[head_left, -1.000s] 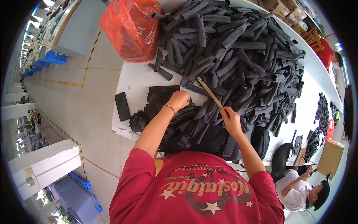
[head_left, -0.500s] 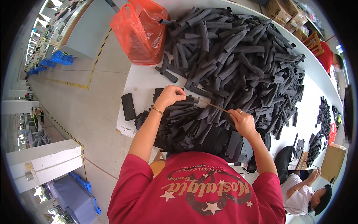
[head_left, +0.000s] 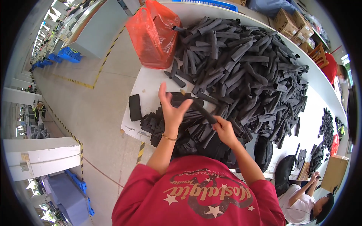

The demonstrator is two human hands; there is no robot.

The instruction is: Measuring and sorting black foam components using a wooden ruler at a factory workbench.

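My right hand (head_left: 225, 131) is closed around one end of a dark grey fabric tube (head_left: 204, 112), which slants up and left over the table. My left hand (head_left: 174, 113) is open beside the tube's other end, thumb and fingers spread and slightly blurred. Just past that end a small brown tip (head_left: 183, 92) shows, blurred; whether it belongs to a thin rod in the tube I cannot tell. Below my hands lies a heap of flat dark fabric pieces (head_left: 190, 133), partly hidden by my forearms. Beyond my right hand rises a large pile of similar dark tubes (head_left: 245, 71).
A red plastic bag (head_left: 156, 41) stands at the table's far left. A black phone (head_left: 135, 107) lies near the left table edge (head_left: 130, 126). Black bags (head_left: 285, 171) are on the right. Another person in white (head_left: 299, 203) sits at the lower right.
The thin brown rod stretched between my hands no longer shows there. My left hand has let go and spread its fingers. My right hand has moved left and now holds the tube.
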